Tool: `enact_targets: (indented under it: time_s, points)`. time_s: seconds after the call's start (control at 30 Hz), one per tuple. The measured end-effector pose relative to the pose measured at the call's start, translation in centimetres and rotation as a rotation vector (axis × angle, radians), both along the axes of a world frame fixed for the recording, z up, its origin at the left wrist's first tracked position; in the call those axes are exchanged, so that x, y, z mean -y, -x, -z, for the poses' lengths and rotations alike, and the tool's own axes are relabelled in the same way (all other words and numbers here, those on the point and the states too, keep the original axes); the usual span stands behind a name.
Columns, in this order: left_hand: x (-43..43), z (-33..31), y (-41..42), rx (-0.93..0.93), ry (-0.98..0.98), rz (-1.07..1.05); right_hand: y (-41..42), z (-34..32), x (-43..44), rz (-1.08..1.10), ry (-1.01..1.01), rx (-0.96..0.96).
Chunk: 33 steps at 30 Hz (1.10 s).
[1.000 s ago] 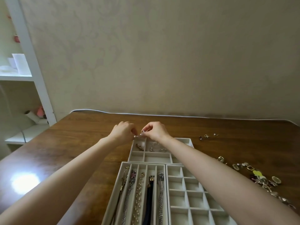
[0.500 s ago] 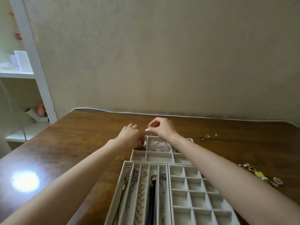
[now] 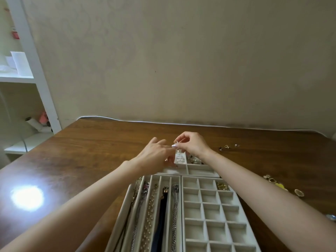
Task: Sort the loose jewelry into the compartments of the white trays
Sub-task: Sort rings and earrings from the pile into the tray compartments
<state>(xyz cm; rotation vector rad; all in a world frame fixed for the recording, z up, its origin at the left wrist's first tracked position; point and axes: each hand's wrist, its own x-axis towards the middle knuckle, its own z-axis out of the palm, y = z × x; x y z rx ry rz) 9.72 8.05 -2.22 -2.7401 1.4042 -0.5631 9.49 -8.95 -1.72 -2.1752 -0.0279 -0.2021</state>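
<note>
While necklaces (image 3: 175, 206) fill the long slots of the nearest white tray (image 3: 163, 176), beside the grid tray (image 3: 201, 200), both hands hover over the third tray (image 3: 187, 169) beyond. The right hand (image 3: 192, 145) pinches a small dangling piece (image 3: 177, 147) above its far compartments; the left hand (image 3: 154, 157) has its fingers stretched loose, one fingertip just beside the piece. Farther right, small studs (image 3: 227, 146) lie on the wooden table (image 3: 91, 142).
</note>
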Motion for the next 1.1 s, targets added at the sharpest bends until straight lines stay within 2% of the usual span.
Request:
enact_targets:
  time_s: [0.13, 0.4, 0.6, 0.7, 0.8, 0.87, 0.9, 1.0, 1.03, 1.1]
  points:
    - [0.9, 1.2, 0.6, 0.012, -0.021, -0.01, 0.7, 0.3, 0.5, -0.02, -0.039, -0.02]
    - [0.6, 0.5, -0.1, -0.157, -0.011, -0.062, 2.5, -0.4, 2.6, -0.044, -0.011, -0.023]
    - [2.6, -1.2, 1.4, -0.152, 0.304, -0.083, 4.6, -1.1, 6.2, -0.009, 0.066, -0.081]
    - [4.2, -1.5, 2.1, -0.154, 0.314, -0.086, 5.8, -1.4, 8.2, 0.017, 0.133, -0.095]
    - [5.1, -1.7, 2.2, -0.192, 0.302, -0.137, 6.7, -1.6, 9.3, 0.029, 0.115, -0.081]
    - [5.7, -2.0, 2.2, -0.309, 0.325, -0.186, 7.1, -1.7, 9.3, 0.003, 0.081, -0.054]
    - [6.1, -2.1, 2.2, -0.444, 0.375, -0.201, 7.2, -1.9, 9.1, -0.025, 0.063, -0.04]
    - [7.6, -2.7, 3.2, -1.055, 0.62, -0.161, 7.3, -2.2, 8.0, -0.103, 0.044, -0.014]
    - [8.0, -2.7, 3.5, -1.161, 0.665, -0.133, 7.3, -2.4, 7.6, -0.119, 0.053, -0.009]
    - [8.5, -2.7, 3.6, -1.187, 0.704, -0.119, 7.3, -2.5, 7.2, -0.135, 0.086, -0.006]
